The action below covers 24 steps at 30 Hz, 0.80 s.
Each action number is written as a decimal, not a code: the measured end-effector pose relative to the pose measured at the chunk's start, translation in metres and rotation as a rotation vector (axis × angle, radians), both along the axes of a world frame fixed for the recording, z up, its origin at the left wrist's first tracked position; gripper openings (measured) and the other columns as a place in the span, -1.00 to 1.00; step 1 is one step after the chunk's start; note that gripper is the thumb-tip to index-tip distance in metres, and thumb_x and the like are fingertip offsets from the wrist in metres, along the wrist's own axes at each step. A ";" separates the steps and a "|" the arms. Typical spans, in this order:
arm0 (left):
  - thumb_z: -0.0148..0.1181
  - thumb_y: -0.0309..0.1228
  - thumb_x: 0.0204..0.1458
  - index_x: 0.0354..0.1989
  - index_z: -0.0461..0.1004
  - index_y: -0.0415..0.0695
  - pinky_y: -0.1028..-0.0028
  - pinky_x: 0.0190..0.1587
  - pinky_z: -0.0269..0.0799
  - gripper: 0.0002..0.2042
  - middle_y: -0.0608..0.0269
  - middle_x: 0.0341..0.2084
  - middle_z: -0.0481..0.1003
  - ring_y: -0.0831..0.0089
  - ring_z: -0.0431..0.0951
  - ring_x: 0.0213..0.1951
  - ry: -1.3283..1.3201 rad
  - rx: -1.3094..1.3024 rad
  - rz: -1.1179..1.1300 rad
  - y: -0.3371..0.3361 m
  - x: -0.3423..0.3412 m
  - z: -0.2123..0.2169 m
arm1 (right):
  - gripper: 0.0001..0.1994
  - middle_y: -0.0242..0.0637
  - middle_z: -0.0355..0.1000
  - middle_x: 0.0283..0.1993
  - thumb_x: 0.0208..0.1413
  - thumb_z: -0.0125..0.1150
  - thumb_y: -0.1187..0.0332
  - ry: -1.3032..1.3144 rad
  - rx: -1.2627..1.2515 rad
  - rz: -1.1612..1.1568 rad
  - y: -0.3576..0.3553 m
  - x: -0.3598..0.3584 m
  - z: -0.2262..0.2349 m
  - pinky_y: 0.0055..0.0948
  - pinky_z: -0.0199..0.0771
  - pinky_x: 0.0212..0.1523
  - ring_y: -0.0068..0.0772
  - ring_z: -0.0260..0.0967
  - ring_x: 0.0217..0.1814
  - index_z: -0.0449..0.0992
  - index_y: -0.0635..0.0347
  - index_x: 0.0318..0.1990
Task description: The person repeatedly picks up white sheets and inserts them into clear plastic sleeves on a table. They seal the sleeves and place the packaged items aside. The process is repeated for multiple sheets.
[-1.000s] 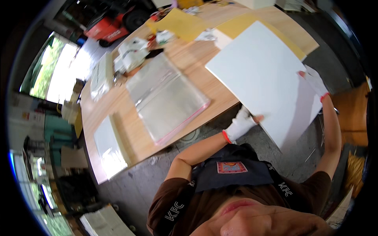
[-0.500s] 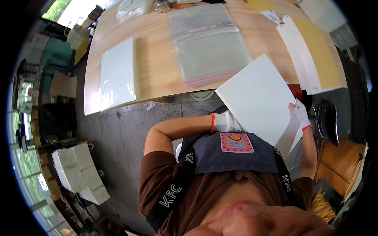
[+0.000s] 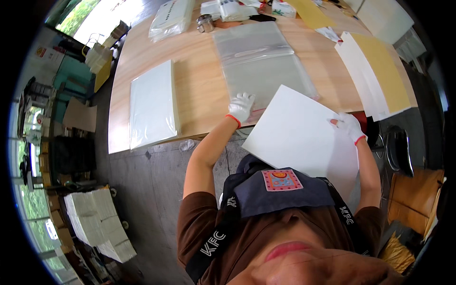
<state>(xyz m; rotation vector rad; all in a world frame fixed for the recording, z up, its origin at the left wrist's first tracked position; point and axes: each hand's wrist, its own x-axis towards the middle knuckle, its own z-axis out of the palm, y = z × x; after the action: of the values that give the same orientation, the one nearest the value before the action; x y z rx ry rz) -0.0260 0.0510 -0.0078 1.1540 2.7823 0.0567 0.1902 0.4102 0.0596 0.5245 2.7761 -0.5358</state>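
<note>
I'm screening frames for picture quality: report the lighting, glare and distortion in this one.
Head view: even daylight, with the window at the upper left blown out to white; soft sheen on the clear plastic bags; the wooden table edges bow with fisheye bend and a black rim rings the picture; the white sheet, left hand and right hand look sharp.

The white sheet (image 3: 304, 137) covers the near corner of the clear plastic bags (image 3: 261, 61) on the desk (image 3: 199, 80), and its lower edge is lost behind my dark apron bib (image 3: 280, 190). My left grip (image 3: 241, 107) hides its thumb under that sheet's edge, so I cannot tell how it pinches. Beyond the sheet, the small things at the desk's far edge are too small to name. The white stack (image 3: 384, 16) to their right runs out of view.
</note>
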 end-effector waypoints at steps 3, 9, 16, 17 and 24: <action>0.07 -0.32 -0.03 -0.15 0.38 -0.03 0.19 -0.17 0.40 -0.75 0.11 -0.20 0.42 0.14 0.43 -0.12 0.009 0.159 -0.015 -0.004 -0.019 -0.024 | -0.54 -0.07 0.43 -0.40 -0.07 0.20 -0.07 0.023 0.003 0.025 0.010 -0.007 -0.008 -0.24 0.32 -0.33 -0.03 0.36 -0.34 0.43 0.24 -0.40; 0.03 -0.38 0.00 -0.29 0.42 -0.03 0.20 -0.26 0.37 -0.88 0.07 -0.34 0.48 0.09 0.48 -0.27 -0.197 0.488 0.178 0.002 -0.038 -0.015 | -0.48 -0.10 0.45 -0.35 -0.09 0.16 -0.18 -0.131 0.024 0.025 -0.019 -0.024 0.023 -0.26 0.35 -0.31 -0.04 0.39 -0.28 0.42 0.20 -0.39; 0.04 -0.40 0.01 -0.31 0.42 -0.06 0.23 -0.32 0.37 -0.90 0.14 -0.38 0.50 0.10 0.49 -0.32 -0.201 0.750 0.263 0.012 -0.033 -0.002 | -0.44 -0.06 0.44 -0.40 -0.12 0.16 -0.22 -0.149 0.076 0.041 -0.021 -0.032 0.014 -0.20 0.33 -0.30 -0.03 0.40 -0.30 0.39 0.21 -0.42; 0.04 -0.39 0.01 -0.31 0.42 -0.06 0.23 -0.32 0.38 -0.90 0.14 -0.38 0.49 0.11 0.49 -0.32 -0.165 0.729 0.275 0.013 -0.032 -0.001 | -0.44 -0.05 0.44 -0.40 -0.12 0.16 -0.22 -0.142 0.077 0.049 -0.020 -0.033 0.008 -0.20 0.34 -0.30 -0.03 0.41 -0.30 0.40 0.21 -0.41; 0.12 -0.35 -0.11 -0.28 0.43 0.00 0.21 -0.21 0.38 -0.82 0.18 -0.28 0.43 0.16 0.41 -0.17 0.211 0.466 0.156 -0.017 0.001 -0.011 | -0.48 -0.03 0.47 -0.27 -0.07 0.16 -0.14 -0.113 -0.095 -0.094 -0.001 -0.018 -0.003 -0.27 0.36 -0.24 -0.04 0.41 -0.20 0.44 0.25 -0.34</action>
<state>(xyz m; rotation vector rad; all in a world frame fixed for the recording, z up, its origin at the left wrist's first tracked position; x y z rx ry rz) -0.0252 0.0339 -0.0187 1.0739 3.1441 0.6668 0.1727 0.4094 0.0569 0.6454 2.6151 -0.6354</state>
